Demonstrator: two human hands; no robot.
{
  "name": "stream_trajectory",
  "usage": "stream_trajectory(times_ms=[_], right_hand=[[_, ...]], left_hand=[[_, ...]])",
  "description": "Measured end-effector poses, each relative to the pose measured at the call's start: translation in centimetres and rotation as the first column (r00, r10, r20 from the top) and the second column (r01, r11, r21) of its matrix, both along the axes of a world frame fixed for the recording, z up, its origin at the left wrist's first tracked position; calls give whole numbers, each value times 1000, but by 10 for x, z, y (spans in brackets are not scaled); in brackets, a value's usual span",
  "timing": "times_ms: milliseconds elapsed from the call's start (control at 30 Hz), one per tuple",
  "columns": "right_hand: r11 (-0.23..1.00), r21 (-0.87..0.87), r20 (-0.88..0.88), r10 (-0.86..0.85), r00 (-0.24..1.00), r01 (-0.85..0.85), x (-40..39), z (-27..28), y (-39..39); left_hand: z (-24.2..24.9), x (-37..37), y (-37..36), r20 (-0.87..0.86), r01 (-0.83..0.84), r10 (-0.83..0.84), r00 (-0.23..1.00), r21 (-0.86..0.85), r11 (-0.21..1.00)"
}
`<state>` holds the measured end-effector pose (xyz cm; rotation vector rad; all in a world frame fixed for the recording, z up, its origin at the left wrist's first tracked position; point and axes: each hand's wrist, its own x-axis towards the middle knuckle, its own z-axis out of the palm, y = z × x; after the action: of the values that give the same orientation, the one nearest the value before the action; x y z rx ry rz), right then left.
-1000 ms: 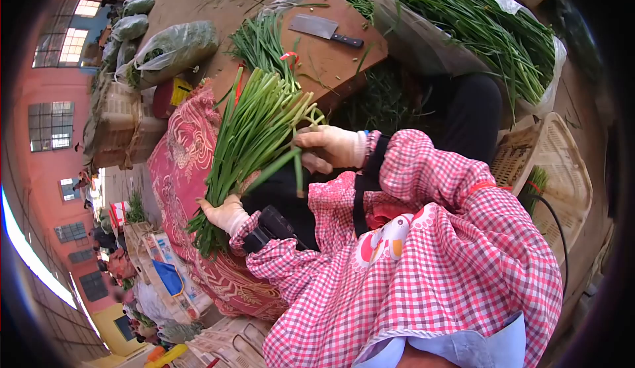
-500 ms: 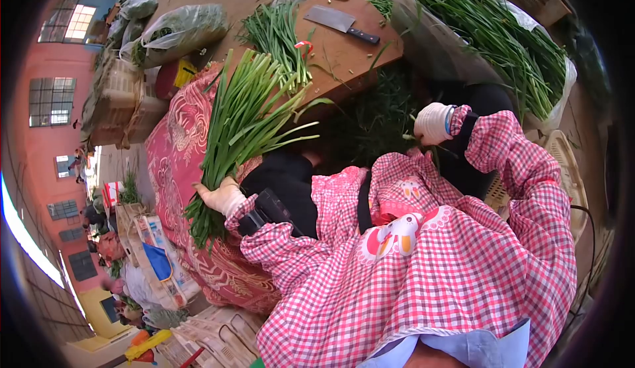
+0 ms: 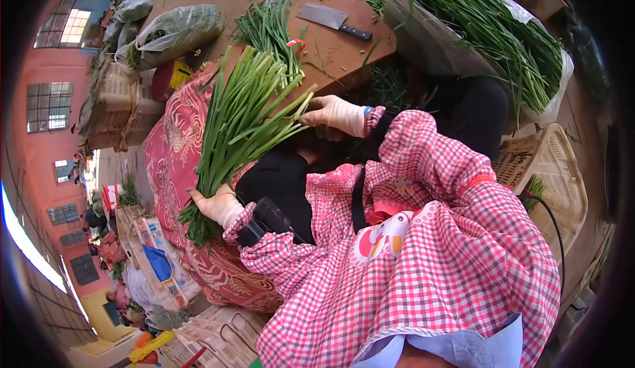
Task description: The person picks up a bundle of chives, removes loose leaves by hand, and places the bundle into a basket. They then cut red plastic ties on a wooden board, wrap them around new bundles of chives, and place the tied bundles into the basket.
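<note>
My left hand (image 3: 215,206), wrapped in a pale covering over palm and wrist, is closed around the leafy end of a large bunch of garlic chives (image 3: 241,123). The pale cut ends fan out toward the upper right. At those ends, my right hand (image 3: 334,115), wrapped the same way, pinches outer stems between thumb and fingers; the exact grip is partly hidden. Beyond the bunch, a smaller bundle of chives (image 3: 268,34) with a red tie lies on a brown board (image 3: 331,53). A cleaver (image 3: 331,20) with a black handle rests there too.
A big plastic bag of chives (image 3: 489,44) stands at upper right. A beige plastic basket (image 3: 552,176) sits at my right. Red patterned cloth (image 3: 182,130) covers something at my left. Bagged greens (image 3: 182,30) and stacked crates (image 3: 122,100) are farther left.
My right hand has come from beside my right knee, moving left to the stem ends of the bunch. My left hand keeps its hold. The whole view has shifted slightly.
</note>
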<state>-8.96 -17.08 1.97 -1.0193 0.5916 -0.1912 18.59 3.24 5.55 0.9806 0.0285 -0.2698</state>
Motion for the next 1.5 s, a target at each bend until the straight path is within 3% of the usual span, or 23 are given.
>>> stream_trajectory(times_ms=[167, 233, 267, 333, 367, 433, 500, 567, 633, 700, 767, 833, 967, 1000, 1067, 1100, 1167, 1233, 1300, 1367, 1400, 1433, 1500], right_hand=[[998, 34, 147, 52, 988, -58, 0, -9, 10], [987, -34, 71, 157, 985, -155, -19, -2, 9], [924, -202, -76, 315, 946, -324, -28, -10, 2], [688, -449, -346, 455, 821, -570, -55, -6, -6], [392, -678, -437, 466, 769, -622, -66, -25, -15], [-59, -437, -894, 136, 426, -898, -83, -19, -22], [-92, -348, -937, 77, 342, -933, -85, -11, -28], [124, -689, -713, 60, 699, -714, -85, 7, -14], [370, -850, -386, 47, 921, -375, -68, 7, 0], [473, -876, -145, -71, 987, -95, -41, 10, 13], [814, -581, -155, -77, 985, -28, -17, 18, 19], [850, -526, -80, -85, 993, 31, 2, 8, 23], [992, -27, 37, -122, 992, 123, 6, 11, 37], [992, -31, 35, -122, 992, 124, 1, 11, 37], [992, 41, 155, 112, 982, -119, -18, 14, 35], [975, 27, 103, 217, 971, -221, -34, 27, 34], [905, -119, 70, 417, 906, -408, -54, 21, 26], [838, -170, -54, 517, 854, -518, -77, 8, 14], [711, -359, -293, 529, 797, -604, -99, -9, -4], [135, -555, -704, 448, 551, -821, -118, -39, -23], [204, -499, -710, 460, 533, -842, -116, -20, -23], [-21, -305, -928, 230, 292, -952, -120, -4, -25], [233, -559, -780, 176, 600, -796, -118, 16, -24]], left_hand=[[20, -16, -7, -22, -5, 5, 1000, -2, 1000], [43, -33, -18, -197, -35, -2, 980, -182, 983], [41, -28, -17, -209, -30, -12, 978, -195, 980], [49, -33, -21, -197, -26, -8, 980, -173, 985], [50, -35, -22, -182, -27, -2, 983, -158, 987], [45, -30, -22, -181, -34, 4, 983, -164, 986], [46, -30, -26, -208, -60, 23, 978, -173, 983], [43, -31, -28, -217, -63, 27, 976, -160, 985], [36, -27, -29, -227, -47, 3, 974, -186, 981], [36, -30, -31, -252, -35, -11, 968, -179, 983], [37, -37, -33, -270, -25, -23, 962, -172, 985], [40, -47, -35, -274, -18, -12, 962, -106, 994], [41, -52, -35, -306, -41, 23, 952, -52, 998], [5, -9, -19, -229, -14, -2, 973, -70, 997], [20, -22, -24, -235, -8, 4, 972, -14, 1000], [26, -27, -25, -233, -2, 13, 972, 46, 999], [24, -23, -21, -212, 80, -82, 974, -21, 997], [32, -28, -23, -177, 11, -3, 984, 44, 999], [24, -11, -16, -164, 8, -9, 986, -4, 1000], [24, -9, -14, -152, 6, -14, 988, -50, 999], [32, -15, -16, -165, 3, -14, 986, -71, 997], [36, -19, -17, -179, -1, -15, 984, -92, 996], [36, -15, -12, -183, 55, -81, 980, -148, 988]])
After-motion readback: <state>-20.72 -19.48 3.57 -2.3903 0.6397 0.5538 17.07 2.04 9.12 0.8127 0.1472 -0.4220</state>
